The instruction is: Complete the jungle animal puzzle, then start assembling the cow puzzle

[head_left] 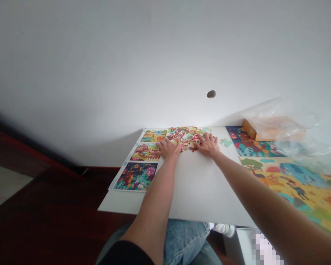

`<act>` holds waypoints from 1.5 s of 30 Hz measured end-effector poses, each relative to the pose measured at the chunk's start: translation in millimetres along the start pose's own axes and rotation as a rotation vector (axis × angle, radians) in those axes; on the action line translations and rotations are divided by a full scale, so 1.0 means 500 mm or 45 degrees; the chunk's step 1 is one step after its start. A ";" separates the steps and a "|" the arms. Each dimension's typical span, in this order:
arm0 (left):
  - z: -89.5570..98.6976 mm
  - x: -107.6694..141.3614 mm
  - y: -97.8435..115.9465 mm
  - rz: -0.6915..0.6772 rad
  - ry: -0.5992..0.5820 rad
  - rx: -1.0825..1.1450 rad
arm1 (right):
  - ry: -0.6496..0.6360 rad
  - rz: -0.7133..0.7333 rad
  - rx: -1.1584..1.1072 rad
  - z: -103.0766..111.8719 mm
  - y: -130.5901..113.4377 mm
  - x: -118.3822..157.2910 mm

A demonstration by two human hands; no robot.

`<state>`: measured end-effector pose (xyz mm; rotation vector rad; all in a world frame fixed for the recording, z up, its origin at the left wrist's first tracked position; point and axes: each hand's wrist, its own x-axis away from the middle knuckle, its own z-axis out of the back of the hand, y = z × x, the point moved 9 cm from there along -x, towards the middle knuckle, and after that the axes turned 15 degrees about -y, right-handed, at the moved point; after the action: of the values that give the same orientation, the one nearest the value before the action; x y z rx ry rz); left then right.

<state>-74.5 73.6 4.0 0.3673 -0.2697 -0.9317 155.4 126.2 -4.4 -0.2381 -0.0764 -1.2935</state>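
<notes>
A pile of loose jigsaw puzzle pieces [186,135] in red, green and cream lies at the far side of the white table, against the wall. My left hand [168,148] rests palm down at the pile's left edge, its fingers spread over the pieces and the picture sheet [126,161] beside them. On the right of the pile, my right hand [207,144] lies with fingers apart, touching pieces. A pale green piece [226,143] sits just right of that hand. The sheet carries three printed scenes, the middle one with a red barn. Both palms hide some pieces.
Assembled puzzles, a dark one [244,146] and a yellow animal scene [295,184], cover the right side. An orange box [278,129] and crumpled clear plastic [298,121] lie on top. The wall has a round hole [211,94]. A bottle [225,230] is below the table's front edge.
</notes>
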 end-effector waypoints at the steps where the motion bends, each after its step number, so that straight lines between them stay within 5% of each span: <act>1: 0.002 0.000 -0.003 -0.010 -0.006 -0.010 | -0.003 -0.003 0.003 -0.001 0.000 0.000; 9: 0.034 0.034 0.003 -0.098 0.108 -0.130 | 0.095 0.026 -0.028 0.018 -0.006 0.015; 15: 0.041 0.087 0.085 -0.677 0.151 -0.308 | 0.306 -0.011 -0.067 0.047 -0.017 0.056; 19: 0.026 0.095 0.110 -0.888 0.073 -0.251 | 0.344 -0.049 -0.086 0.046 -0.031 0.073; 30: -0.052 0.069 0.175 -1.011 -0.139 -0.105 | 0.292 -0.094 -0.245 0.034 -0.009 0.041; 39: -0.047 0.052 0.154 -1.069 -0.130 0.144 | 0.407 -0.065 -0.517 0.033 0.017 0.026; 45: -0.038 0.052 0.144 -1.176 -0.053 0.274 | 0.538 0.150 -0.735 0.043 0.011 0.029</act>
<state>-0.2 94.8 18.9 0.6960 -0.2370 -1.8253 166.3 118.7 18.3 -0.4472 0.6696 -1.2001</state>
